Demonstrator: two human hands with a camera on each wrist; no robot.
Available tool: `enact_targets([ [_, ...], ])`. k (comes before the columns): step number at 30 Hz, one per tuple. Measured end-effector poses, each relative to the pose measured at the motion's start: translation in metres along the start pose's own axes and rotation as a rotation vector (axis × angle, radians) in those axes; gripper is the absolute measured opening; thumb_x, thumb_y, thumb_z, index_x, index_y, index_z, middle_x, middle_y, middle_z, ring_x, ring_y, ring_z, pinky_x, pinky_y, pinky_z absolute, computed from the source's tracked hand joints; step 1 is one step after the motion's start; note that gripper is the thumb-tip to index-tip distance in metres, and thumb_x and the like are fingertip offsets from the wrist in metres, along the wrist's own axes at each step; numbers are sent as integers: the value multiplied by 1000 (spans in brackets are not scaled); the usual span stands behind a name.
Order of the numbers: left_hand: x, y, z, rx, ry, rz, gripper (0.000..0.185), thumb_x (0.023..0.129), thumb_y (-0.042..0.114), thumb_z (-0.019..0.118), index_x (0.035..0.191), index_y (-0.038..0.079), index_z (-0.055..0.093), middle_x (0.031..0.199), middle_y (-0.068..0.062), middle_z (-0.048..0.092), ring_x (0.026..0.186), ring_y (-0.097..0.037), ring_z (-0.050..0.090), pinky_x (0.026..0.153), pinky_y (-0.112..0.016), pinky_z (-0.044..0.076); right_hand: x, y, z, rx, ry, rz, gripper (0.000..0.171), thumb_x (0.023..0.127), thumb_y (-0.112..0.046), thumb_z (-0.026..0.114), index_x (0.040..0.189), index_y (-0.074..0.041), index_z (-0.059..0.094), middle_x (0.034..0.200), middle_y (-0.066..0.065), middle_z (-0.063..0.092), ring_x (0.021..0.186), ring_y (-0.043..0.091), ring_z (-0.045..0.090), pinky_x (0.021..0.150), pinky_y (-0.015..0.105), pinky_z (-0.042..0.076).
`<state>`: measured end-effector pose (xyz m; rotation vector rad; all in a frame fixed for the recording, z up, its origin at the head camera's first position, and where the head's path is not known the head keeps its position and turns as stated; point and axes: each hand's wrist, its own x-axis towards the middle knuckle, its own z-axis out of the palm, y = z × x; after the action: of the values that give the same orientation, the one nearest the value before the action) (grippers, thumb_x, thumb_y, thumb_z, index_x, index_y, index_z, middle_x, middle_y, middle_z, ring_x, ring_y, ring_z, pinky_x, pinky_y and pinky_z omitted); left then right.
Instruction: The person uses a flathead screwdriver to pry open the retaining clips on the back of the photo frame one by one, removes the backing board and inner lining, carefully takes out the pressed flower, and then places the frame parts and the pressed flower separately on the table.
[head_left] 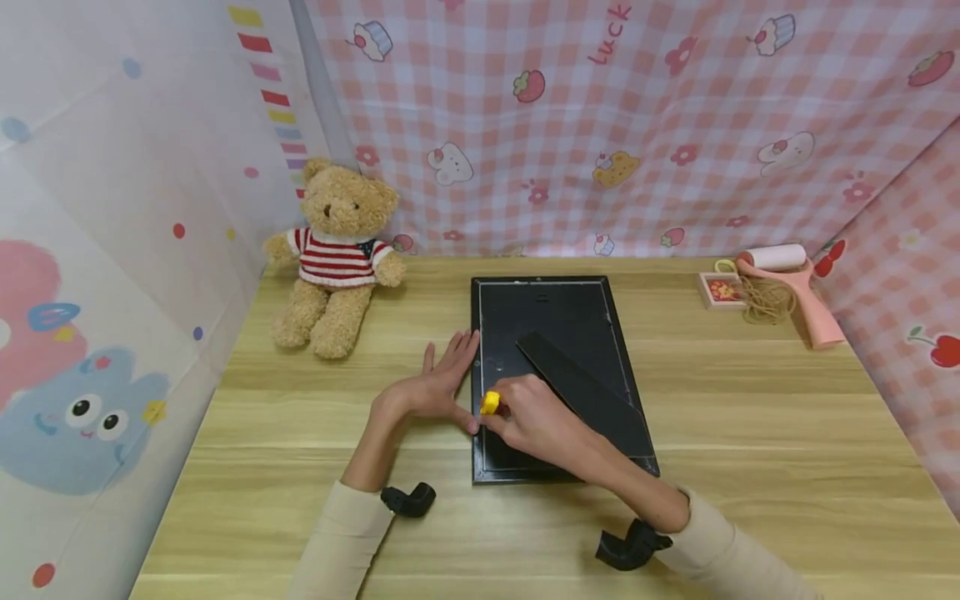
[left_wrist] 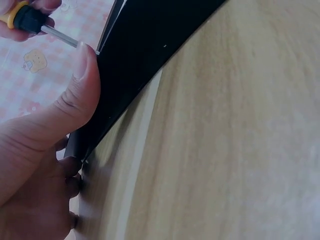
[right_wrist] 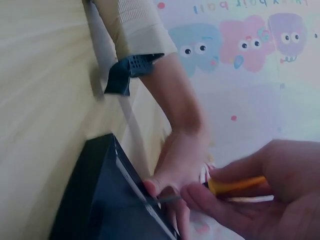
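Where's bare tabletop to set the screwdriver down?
Bare table lies right of the black frame, below the lint roller. Crowded at the frame's left edge, where left hand and right hand with the screwdriver meet.

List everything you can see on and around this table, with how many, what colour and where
picture frame: one, black, face down at the table's middle, its stand strip lying diagonally across the back
screwdriver: one, yellow and black handle with a metal shaft, its tip at the frame's left edge
teddy bear: one, tan with a red and white striped jumper, sitting at the back left
lint roller: one, pink handle with a white roll, back right
rubber bands: a tan bundle, count unclear, beside the roller
small box: one, pink with a red picture, back right
table: one, light wood
left hand: one, fingers straight, resting against the frame's left edge
right hand: one, holds the screwdriver
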<state>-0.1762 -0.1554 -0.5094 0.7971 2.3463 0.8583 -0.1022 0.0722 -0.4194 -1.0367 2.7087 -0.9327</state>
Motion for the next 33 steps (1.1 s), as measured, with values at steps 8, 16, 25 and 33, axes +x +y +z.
enact_targets([
  [8,1,-4,2,-16,-15,-28,150,83,48,95,174,14,-19,182,-12,-19,169,-27,-22,132,-61,-23,-12,31,-55,147,176,23,13,103,-10,77,113,-1,78,99,8,80,85,19,73,77,31,60],
  [16,-36,20,41,10,62,-26,119,98,49,79,174,-1,1,182,-26,-1,171,-40,-2,134,-70,-8,11,121,-120,97,266,192,23,106,7,59,126,9,72,137,31,69,113,44,70,96,53,57],
  [25,-77,86,73,-60,182,-66,130,86,34,93,170,-14,6,180,-34,0,169,-48,3,129,-77,-11,41,211,-113,-96,-4,310,45,113,-9,57,151,15,55,136,40,64,103,46,63,96,59,51],
  [33,-72,53,71,54,331,-11,110,85,25,90,170,-7,29,176,-29,29,163,-46,32,132,-75,10,27,231,-107,-167,86,286,26,106,0,64,123,20,69,121,43,64,109,55,63,101,66,53],
])
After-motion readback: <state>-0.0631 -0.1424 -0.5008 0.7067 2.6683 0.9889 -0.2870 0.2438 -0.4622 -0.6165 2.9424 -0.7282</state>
